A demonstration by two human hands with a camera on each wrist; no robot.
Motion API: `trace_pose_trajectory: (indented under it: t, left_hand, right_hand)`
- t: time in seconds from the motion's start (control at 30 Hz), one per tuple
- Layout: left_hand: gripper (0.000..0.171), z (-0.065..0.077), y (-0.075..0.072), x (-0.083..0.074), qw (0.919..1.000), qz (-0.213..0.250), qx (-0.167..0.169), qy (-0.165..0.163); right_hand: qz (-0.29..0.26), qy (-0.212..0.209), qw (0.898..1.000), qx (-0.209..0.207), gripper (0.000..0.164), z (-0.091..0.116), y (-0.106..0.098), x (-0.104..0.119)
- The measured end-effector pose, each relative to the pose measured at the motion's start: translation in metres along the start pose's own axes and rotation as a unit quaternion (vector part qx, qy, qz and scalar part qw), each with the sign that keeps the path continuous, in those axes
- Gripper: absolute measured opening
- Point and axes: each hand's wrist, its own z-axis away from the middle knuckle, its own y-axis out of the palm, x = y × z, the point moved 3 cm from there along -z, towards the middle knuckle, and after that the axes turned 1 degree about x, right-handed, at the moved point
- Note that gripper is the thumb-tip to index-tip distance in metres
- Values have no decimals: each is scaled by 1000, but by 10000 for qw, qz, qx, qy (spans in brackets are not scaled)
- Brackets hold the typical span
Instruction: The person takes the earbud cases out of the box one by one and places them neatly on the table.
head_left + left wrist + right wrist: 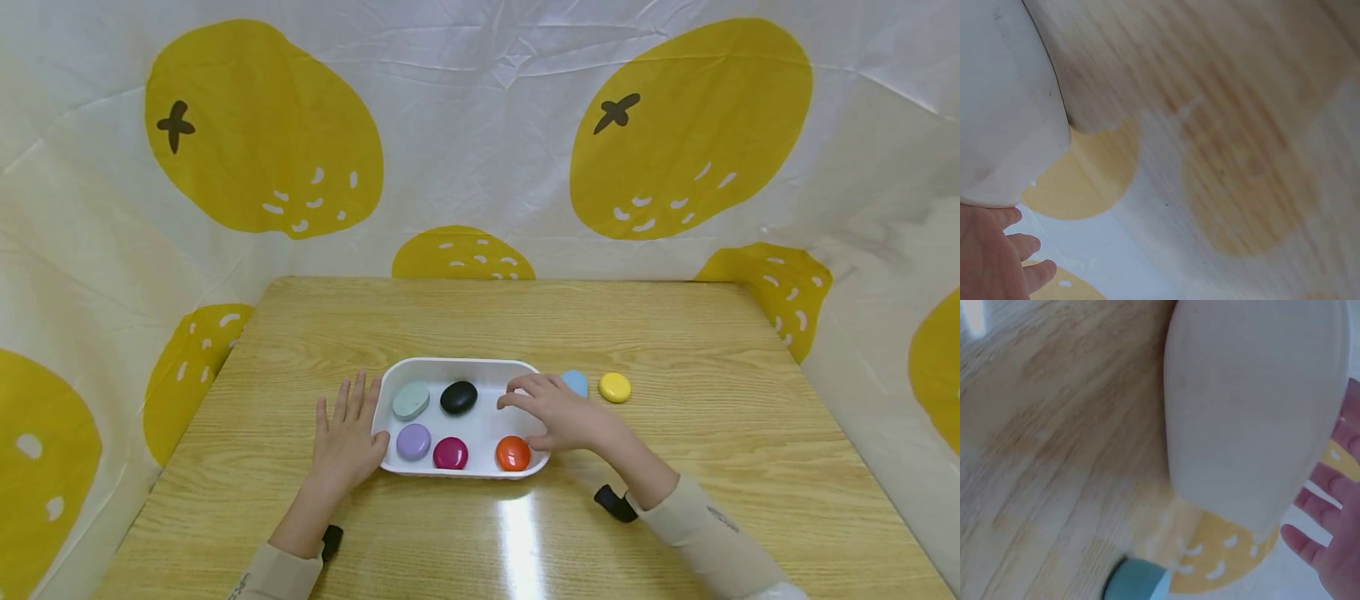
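Observation:
A white tray [480, 418] lies on the wooden table, shown from outside in both wrist views. In it are a pale green oval stone [411, 402], a black one [459, 397], a lilac one [413, 442], a magenta one [451, 454] and an orange-red one [513, 453]. My left hand [346, 437] lies against the tray's left end, fingers straight and spread, thumb at the rim. Over the right end hangs my right hand [558, 412], its fingers apart and loosely bent, nothing visible between them. The thumb is close to the orange-red stone.
Just beyond the right hand sits a light blue stone [575, 383], partly hidden by it. To its right is a yellow stone [615, 387]. A white cloth with large yellow fruit shapes hangs along the back and sides of the table [675, 333].

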Motion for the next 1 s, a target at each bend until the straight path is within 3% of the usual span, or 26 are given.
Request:
trace_pose_trajectory:
  t: [0.3, 0.6, 0.77, 1.0]
  left_hand:
    - [70, 0, 0, 0, 10000, 8, 13, -9]
    - [70, 0, 0, 0, 10000, 20, 58, -6]
    - [71, -1, 1, 0, 10000, 7, 61, -9]
    - [71, -1, 2, 1, 10000, 43, 53, -28]
  right_hand:
    - [360, -141, 9934, 1081, 52, -16, 11, 12]
    - [778, -135, 9804, 1804, 51, -27, 23, 14]
    - [801, 22, 9778, 1938, 51, -29, 27, 14]
    - [1000, -44, 9804, 1697, 46, -29, 30, 12]
